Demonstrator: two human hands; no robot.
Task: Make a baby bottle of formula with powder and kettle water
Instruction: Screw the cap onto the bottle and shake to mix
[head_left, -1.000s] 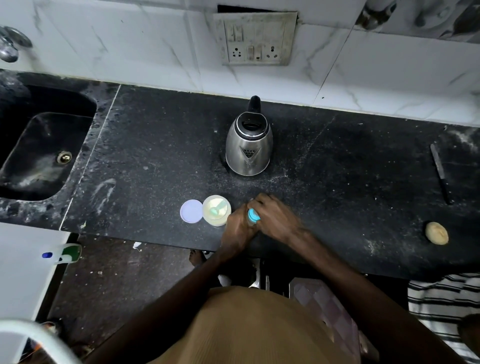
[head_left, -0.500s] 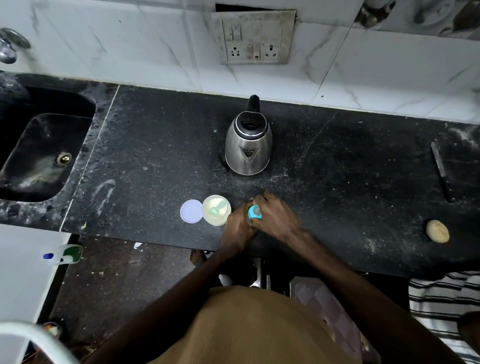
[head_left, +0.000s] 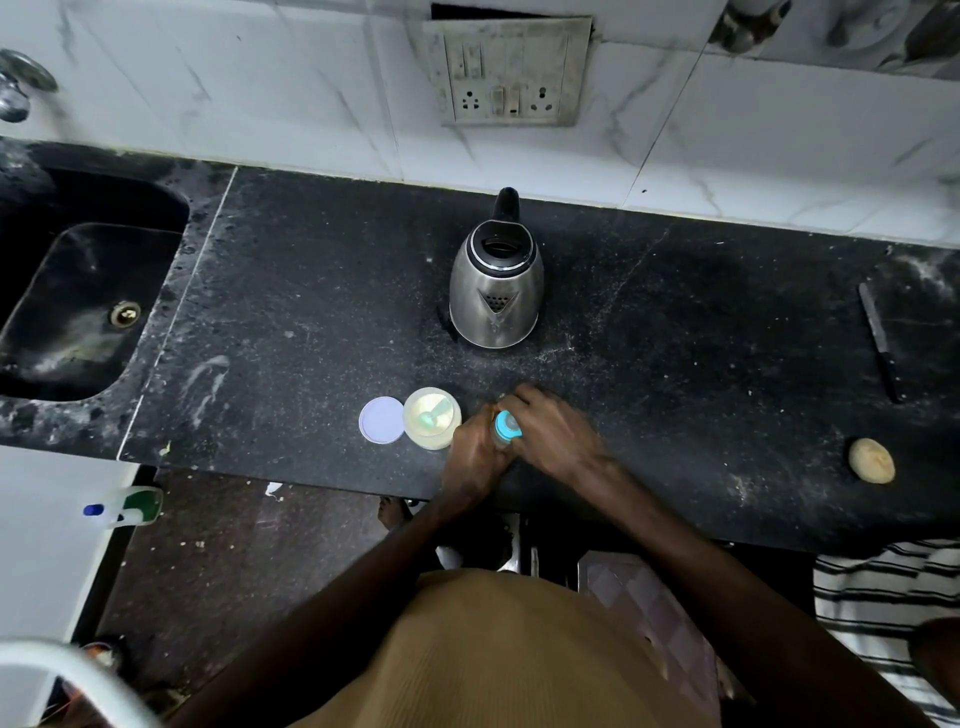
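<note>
The left hand (head_left: 475, 457) grips the baby bottle (head_left: 505, 428) at the near edge of the black countertop (head_left: 311, 312). The right hand (head_left: 553, 434) curls its fingers round the bottle's blue collar. Just left stands the open powder tub (head_left: 432, 418) beside its lid (head_left: 382, 420). The kettle (head_left: 496, 291) stands farther back.

polished metal is seen on the kettle (head_left: 496, 306) beyond the right hand (head_left: 553, 431), its lid (head_left: 496, 248) black plastic — the counter (head_left: 311, 312) matt, dusty stone, the tub (head_left: 432, 420) beside the left hand (head_left: 475, 457) pale plastic.

One kettle (head_left: 496, 291), one baby bottle (head_left: 505, 427), one powder tub (head_left: 432, 418), one lid (head_left: 382, 420), one knife (head_left: 878, 340), one potato (head_left: 871, 460)
</note>
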